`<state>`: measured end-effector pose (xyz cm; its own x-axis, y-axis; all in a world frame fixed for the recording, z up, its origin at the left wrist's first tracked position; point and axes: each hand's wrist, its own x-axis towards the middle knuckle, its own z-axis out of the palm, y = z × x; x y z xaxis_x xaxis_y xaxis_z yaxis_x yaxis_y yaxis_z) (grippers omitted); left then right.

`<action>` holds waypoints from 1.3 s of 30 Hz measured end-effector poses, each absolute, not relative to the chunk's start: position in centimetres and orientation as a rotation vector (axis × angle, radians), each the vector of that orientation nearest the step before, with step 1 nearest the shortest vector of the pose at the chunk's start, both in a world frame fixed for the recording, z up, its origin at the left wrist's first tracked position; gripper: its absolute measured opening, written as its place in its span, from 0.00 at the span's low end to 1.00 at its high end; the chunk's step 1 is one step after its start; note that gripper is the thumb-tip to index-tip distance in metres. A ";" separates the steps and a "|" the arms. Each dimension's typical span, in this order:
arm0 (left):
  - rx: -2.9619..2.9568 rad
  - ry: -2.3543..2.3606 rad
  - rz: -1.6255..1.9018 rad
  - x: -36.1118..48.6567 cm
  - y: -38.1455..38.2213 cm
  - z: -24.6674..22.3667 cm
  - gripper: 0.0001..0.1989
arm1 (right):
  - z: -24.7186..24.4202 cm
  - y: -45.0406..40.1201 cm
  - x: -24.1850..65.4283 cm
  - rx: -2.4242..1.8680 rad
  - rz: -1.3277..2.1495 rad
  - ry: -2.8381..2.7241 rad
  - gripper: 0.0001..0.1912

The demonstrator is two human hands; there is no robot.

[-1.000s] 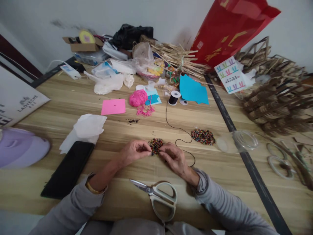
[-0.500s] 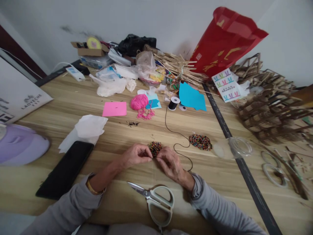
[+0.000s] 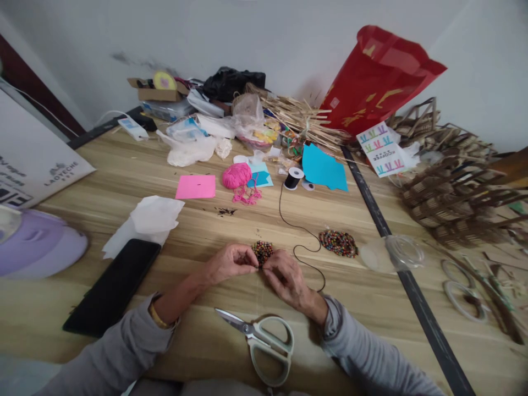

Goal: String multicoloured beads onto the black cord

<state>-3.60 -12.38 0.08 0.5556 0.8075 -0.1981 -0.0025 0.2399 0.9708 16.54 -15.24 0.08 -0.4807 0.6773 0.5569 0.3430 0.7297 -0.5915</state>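
A small bunch of multicoloured beads [image 3: 262, 252] lies on the wooden table between my two hands. My left hand [image 3: 236, 259] is closed in a pinch at its near left edge, thumb and forefinger on a thin dark cord. Facing it from the right, my right hand [image 3: 285, 276] pinches the same cord close to the beads; its fingertips are partly hidden. Scissors [image 3: 270, 344] with pale handles lie nearer to me, blades pointing left. Right of my hands is a second heap of strung beads [image 3: 338, 243]. A loose black cord [image 3: 297, 226] winds back to a spool [image 3: 293, 178].
Pink yarn [image 3: 237, 176], a pink card [image 3: 195, 187] and blue sheets [image 3: 324, 167] lie farther back. A black phone [image 3: 113, 289] and white paper [image 3: 144, 223] are at left. Woven baskets [image 3: 449, 206], a clear tubing coil [image 3: 404, 252] and a red bag [image 3: 381, 82] occupy the right.
The view has shifted slightly, so the background sits a little lower. Both hands keep their pinch beside the beads, with only tiny finger movement.
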 end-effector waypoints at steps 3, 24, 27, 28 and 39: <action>1.219 0.833 0.660 -3.6 -12.4 0.1 0.11 | 0.0 -15.2 16.6 -0.769 0.523 -2.101 0.05; 1.159 0.830 0.627 -3.6 -12.4 -0.4 0.09 | 0.1 -15.2 16.8 -0.772 0.577 -2.097 0.07; 1.152 0.818 0.626 -3.6 -12.3 -0.6 0.09 | 0.0 -15.2 16.8 -0.768 0.589 -2.103 0.06; 1.155 0.817 0.629 -3.6 -12.3 -0.6 0.09 | 0.0 -15.2 16.8 -0.767 0.593 -2.105 0.06; 1.174 0.827 0.635 -3.7 -12.3 -0.7 0.10 | 0.1 -15.1 16.7 -0.766 0.583 -2.102 0.06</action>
<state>-3.67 -12.30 -0.71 0.5591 0.7983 -0.2241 -0.0109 0.2773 0.9607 16.69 -15.15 0.06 -0.4915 0.6905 0.5307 0.3187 0.7097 -0.6283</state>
